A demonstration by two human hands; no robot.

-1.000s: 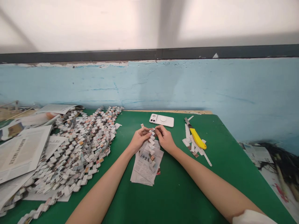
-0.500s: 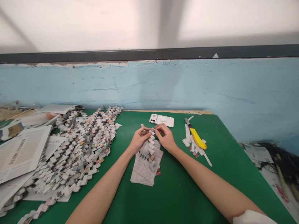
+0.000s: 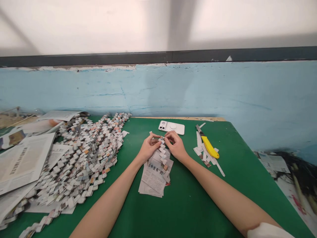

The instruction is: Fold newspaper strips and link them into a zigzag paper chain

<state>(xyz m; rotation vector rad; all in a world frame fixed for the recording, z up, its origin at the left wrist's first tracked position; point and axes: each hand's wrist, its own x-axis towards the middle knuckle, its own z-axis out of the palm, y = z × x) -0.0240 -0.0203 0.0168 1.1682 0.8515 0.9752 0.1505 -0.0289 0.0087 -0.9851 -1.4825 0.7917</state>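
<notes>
Paper chain (image 3: 163,161) is right over the newsprint stack (image 3: 151,181), left hand (image 3: 148,148) and right hand (image 3: 175,145) both pinching its far end.

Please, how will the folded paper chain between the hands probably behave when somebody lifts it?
The folded paper chain is probably light, since it looks made from printed paper. It may bend between its many small pieces. It seems unlikely to roll, its edges being zigzag.

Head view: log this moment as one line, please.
left hand: pinching folded-paper chain | right hand: at chain's upper end | newspaper sheets: below chain | yellow-handled knife: atop paper strips
</notes>
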